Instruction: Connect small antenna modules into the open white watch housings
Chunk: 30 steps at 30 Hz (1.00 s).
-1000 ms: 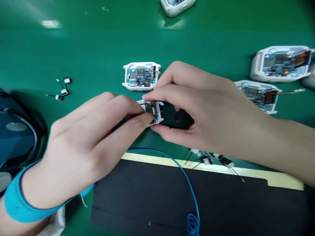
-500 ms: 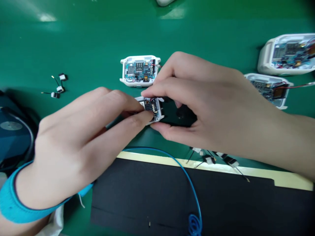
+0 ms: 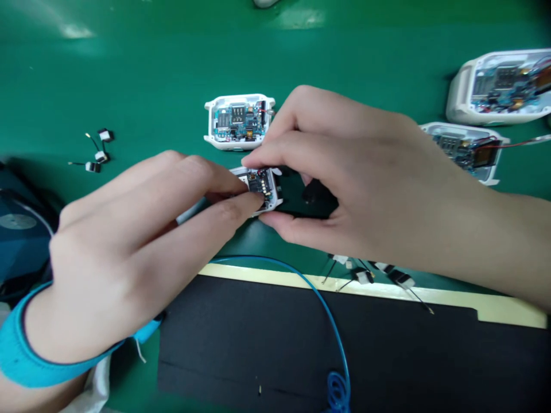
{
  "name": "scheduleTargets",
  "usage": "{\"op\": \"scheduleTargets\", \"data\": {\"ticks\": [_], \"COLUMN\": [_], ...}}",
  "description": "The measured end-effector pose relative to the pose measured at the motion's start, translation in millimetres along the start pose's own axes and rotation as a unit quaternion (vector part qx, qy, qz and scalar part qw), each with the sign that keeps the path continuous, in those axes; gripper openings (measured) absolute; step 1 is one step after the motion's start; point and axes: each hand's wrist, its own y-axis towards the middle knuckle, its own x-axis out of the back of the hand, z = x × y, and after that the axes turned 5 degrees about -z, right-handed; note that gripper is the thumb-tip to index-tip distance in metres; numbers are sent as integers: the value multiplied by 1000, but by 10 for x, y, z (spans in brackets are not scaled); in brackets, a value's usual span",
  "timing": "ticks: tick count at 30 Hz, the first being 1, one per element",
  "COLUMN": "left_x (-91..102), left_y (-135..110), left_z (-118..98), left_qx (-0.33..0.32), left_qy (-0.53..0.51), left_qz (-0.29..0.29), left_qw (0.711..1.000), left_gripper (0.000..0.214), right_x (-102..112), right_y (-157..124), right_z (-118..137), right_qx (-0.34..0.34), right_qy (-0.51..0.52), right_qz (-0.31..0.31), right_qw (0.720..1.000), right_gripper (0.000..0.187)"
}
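Observation:
A small white watch case (image 3: 274, 194) with a dark circuit board inside lies in the middle, partly covered by my fingers. My right hand (image 3: 365, 178) grips it by its edges, index finger at the top edge and thumb at the bottom. My left hand (image 3: 142, 241), with a blue wrist band (image 3: 26, 344), reaches in from the left; its thumb and forefinger are drawn together on the board. Whatever sits under those fingertips is hidden. Just above the hands, another open white watch case (image 3: 240, 122) shows its circuit board.
Two more open cases, one upper (image 3: 499, 86) and one lower (image 3: 467, 152), stand at the right. Small black-and-white parts with leads lie at the left (image 3: 101, 155) and below my right hand (image 3: 364, 276). A blue coiled cord (image 3: 338, 384) crosses the black mat (image 3: 241, 332).
The whole view has shifted a little, so everything sits slightly farther left and up. Both hands keep nearly the same hold on the case and board.

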Motion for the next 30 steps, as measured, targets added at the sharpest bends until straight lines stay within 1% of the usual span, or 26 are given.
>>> {"op": "scheduleTargets", "data": {"ticks": [7, 11, 17, 22, 26, 30], "left_x": [23, 5, -2, -2, 4, 3], "left_y": [-24, -35, 0, 1, -7, -1], "left_z": [27, 38, 15, 26, 32, 30], "left_qx": [-10, -35, -20, -12, -22, -25], "left_qy": [12, 18, 1, 4, 11, 18], "left_qz": [18, 4, 15, 8, 5, 19], "left_qw": [1000, 999, 1000, 1000, 1000, 999], "left_gripper": [31, 29, 23, 23, 20, 21], "right_x": [10, 8, 16, 19, 16, 13], "right_y": [9, 0, 8, 10, 10, 10], "right_z": [-2, -1, 7, 5, 2, 1], "right_qx": [-9, -7, -19, -20, -15, -15], "right_qy": [-11, -2, 16, 29, 27, 18], "right_qz": [11, 4, 17, 26, 18, 8], "right_qw": [1000, 1000, 1000, 999, 999, 1000], "right_gripper": [35, 36, 31, 31, 33, 34]}}
